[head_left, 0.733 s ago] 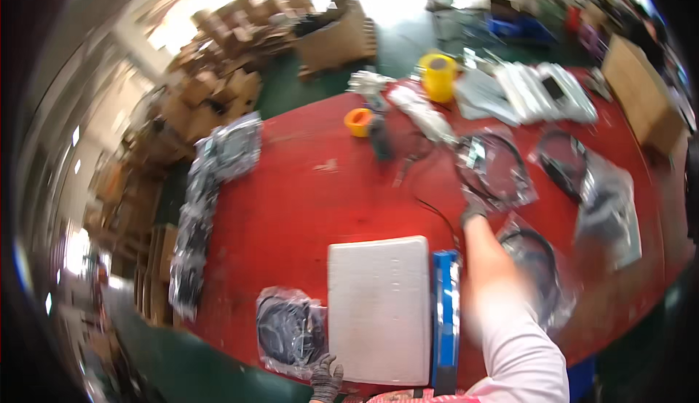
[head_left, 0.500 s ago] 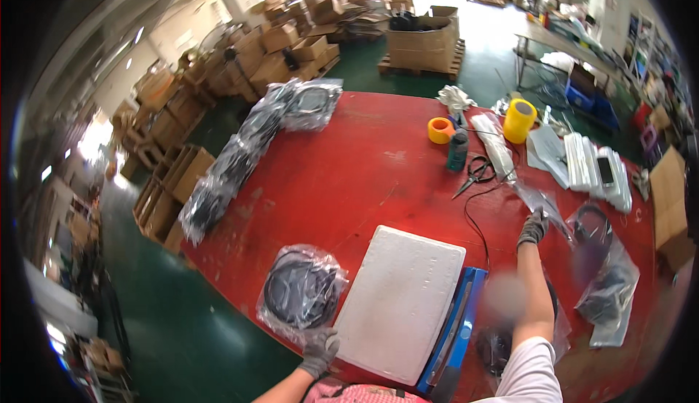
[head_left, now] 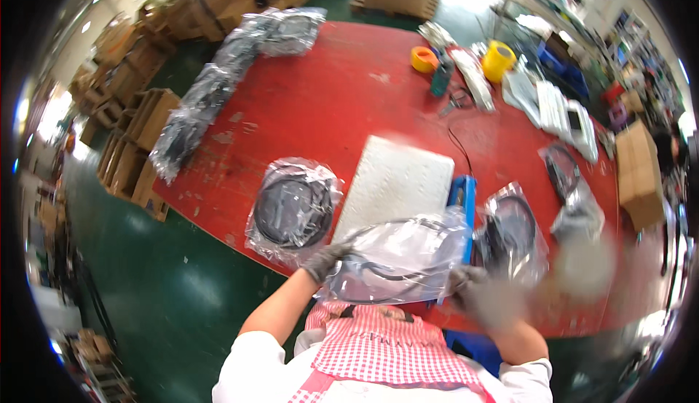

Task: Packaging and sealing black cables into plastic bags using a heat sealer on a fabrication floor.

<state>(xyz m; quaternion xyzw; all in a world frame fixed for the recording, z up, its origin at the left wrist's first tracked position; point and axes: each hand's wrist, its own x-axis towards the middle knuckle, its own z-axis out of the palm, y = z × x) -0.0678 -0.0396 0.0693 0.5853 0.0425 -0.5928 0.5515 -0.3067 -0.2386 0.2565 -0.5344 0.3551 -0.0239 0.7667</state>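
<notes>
A clear plastic bag (head_left: 397, 257) with a black coiled cable inside is stretched between my hands, above the near end of a white foam board (head_left: 399, 177). My gloved left hand (head_left: 325, 262) closes on its left edge. At its right edge, my gloved right hand (head_left: 467, 286) is closed on the plastic, partly smeared by blur. Just left of the board lies another bagged cable (head_left: 293, 210). A blue device (head_left: 463, 193) shows along the board's right side, partly covered. Right of that is a further bagged cable (head_left: 512, 230).
More bagged cables (head_left: 207, 86) line the red table's (head_left: 342, 104) left edge. At the far right sit orange tape (head_left: 424, 59), a yellow roll (head_left: 498, 61), a dark green bottle (head_left: 442, 77), scissors (head_left: 459, 99) and white packs (head_left: 564, 112). A cardboard box (head_left: 639, 176) stands at the right edge.
My right hand has come back from the plastic at the far right to the foam board. Both hands now hold a bagged cable over it. The view has tilted toward me.
</notes>
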